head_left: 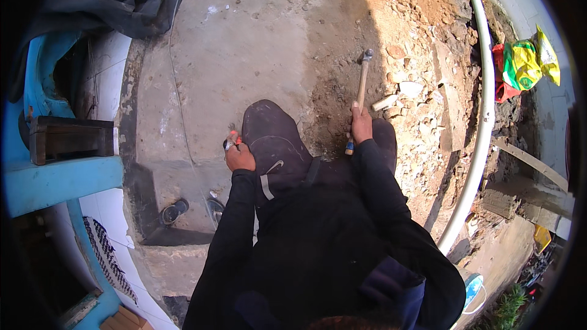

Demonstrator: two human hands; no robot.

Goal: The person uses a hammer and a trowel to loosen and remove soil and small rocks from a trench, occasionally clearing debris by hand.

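Note:
My right hand (361, 124) is closed around the wooden handle of a hammer (363, 80). The hammer's metal head points away from me over broken soil, and the blue butt of the handle sticks out below my fist. On the other side of my dark-trousered knees, my left hand (240, 157) is closed on a small object with an orange-red part (236, 135). Fingers cover most of that object, so its kind does not show. It is held above the concrete floor (226, 73), beside my left knee.
Loose rubble (416, 122) spreads to the right, bordered by a long white pipe (485, 104). Beyond it lie yellow, green and red bags (523, 67). At left are a blue frame (61, 183), a dark wooden box (70, 139) and a black sheet (116, 0). A thin wire (173, 67) crosses the concrete.

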